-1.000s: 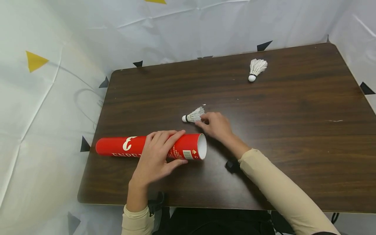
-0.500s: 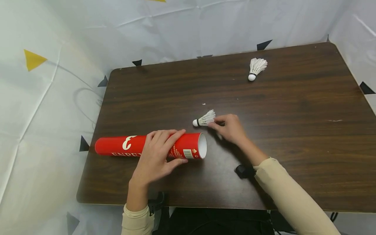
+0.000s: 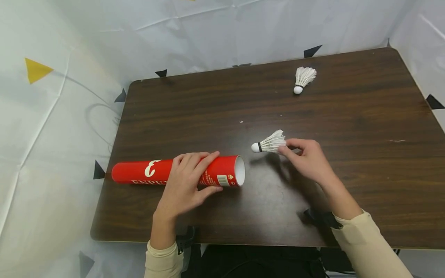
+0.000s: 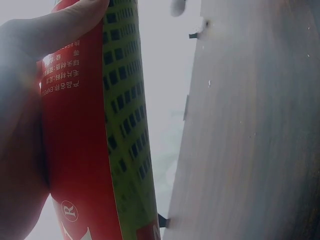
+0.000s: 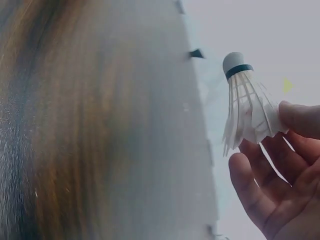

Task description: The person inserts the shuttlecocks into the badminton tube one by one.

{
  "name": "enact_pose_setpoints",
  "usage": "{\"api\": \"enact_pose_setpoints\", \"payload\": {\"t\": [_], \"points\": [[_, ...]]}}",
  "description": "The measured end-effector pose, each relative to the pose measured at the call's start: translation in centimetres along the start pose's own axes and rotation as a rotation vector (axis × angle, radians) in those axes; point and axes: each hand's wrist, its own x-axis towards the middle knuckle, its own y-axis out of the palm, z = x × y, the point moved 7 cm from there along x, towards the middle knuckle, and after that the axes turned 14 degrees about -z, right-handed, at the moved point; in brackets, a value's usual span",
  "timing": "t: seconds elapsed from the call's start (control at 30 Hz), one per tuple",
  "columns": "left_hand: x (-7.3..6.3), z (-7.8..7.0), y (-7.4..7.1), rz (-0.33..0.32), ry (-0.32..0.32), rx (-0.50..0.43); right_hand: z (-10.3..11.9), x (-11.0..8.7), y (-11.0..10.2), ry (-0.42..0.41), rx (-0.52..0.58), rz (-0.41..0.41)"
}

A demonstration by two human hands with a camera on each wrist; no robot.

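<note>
A red shuttlecock tube point(image 3: 222, 170) lies sideways on the dark wood table, its round open end facing right. My left hand point(image 3: 187, 183) grips it near that end, thumb on the near side and fingers over the top. In the left wrist view the tube point(image 4: 80, 135) also shows a green patterned strip. To the right of the tube's mouth, my right hand point(image 3: 307, 158) pinches a white feather shuttlecock point(image 3: 269, 143) by its feather rim. The cork points left, toward the tube. The right wrist view shows the shuttlecock point(image 5: 250, 105) with thumb and fingertips at the skirt's edge.
A second shuttlecock point(image 3: 303, 80) lies near the table's far edge, right of centre. A tiny white scrap point(image 3: 241, 122) sits mid-table. White sheeting point(image 3: 208, 34) with dark and yellow triangles hangs behind and left of the table point(image 3: 347, 127).
My right hand has drawn the shuttlecock rightward and slightly toward me, from behind the tube to beyond its open end. My left hand and the tube have stayed in place.
</note>
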Motion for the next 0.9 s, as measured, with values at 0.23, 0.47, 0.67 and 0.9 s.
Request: {"api": "enact_pose_setpoints", "payload": {"t": [0.23, 0.47, 0.67, 0.9], "points": [[0.2, -0.1, 0.0, -0.002, 0.003, 0.0, 1.9, -1.8, -3.0, 0.021, 0.0, -0.021], [0.2, 0.0, 0.1, -0.003, 0.002, 0.002, 5.3, -3.1, -3.7, -0.135, 0.079, -0.069], [0.1, 0.1, 0.1, -0.005, -0.002, 0.011, 8.1, -4.0, -2.0, -0.394, 0.201, -0.067], [0.1, 0.1, 0.0, -0.001, -0.004, 0.018, 9.3, -5.1, 0.4, -0.525, 0.279, -0.071]]}}
